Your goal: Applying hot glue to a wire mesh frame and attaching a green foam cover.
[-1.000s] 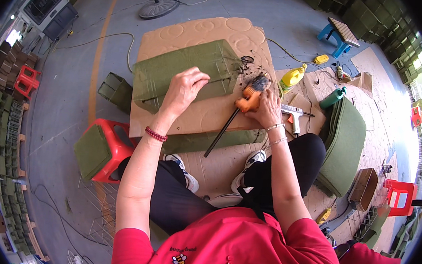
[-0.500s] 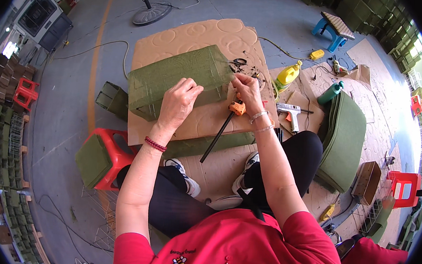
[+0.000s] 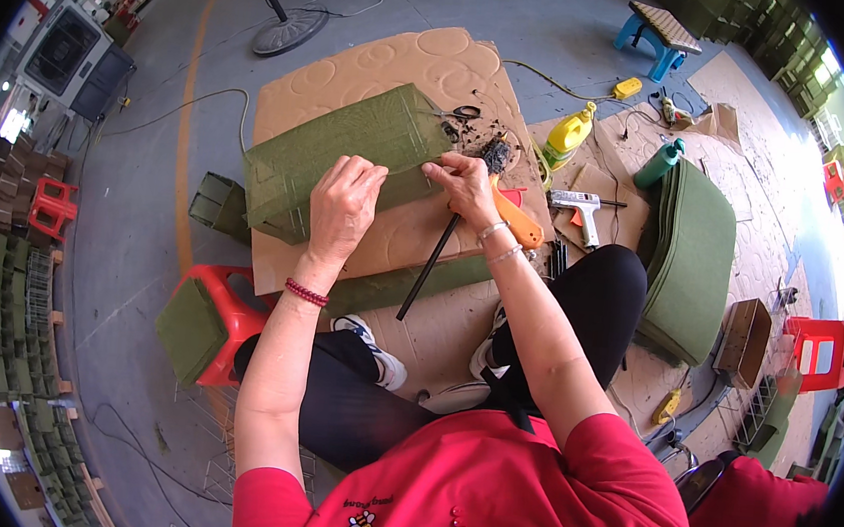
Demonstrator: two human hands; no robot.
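Observation:
A long green box of felt-like material lies tilted on the cardboard-topped table. Over its near side, my left hand is closed in a pinch. My right hand also pinches, with its fingertips at the box's right end. Whatever either set of fingertips holds is too small to make out. Just under the right wrist lies an orange glue gun, partly hidden, its tip dark and crusted. A long black glue stick slopes down beside it. Scissors lie past the box's right end.
To the right are a white glue gun, a yellow bottle, a teal bottle and stacked green sheets. A red stool bears a green piece at left. Cords cross the floor near a stand base.
My right hand has shifted left and slightly down along the box's end, uncovering more of the orange glue gun. The left hand stays pinched, its fingers turned a little. The whole view has shifted slightly.

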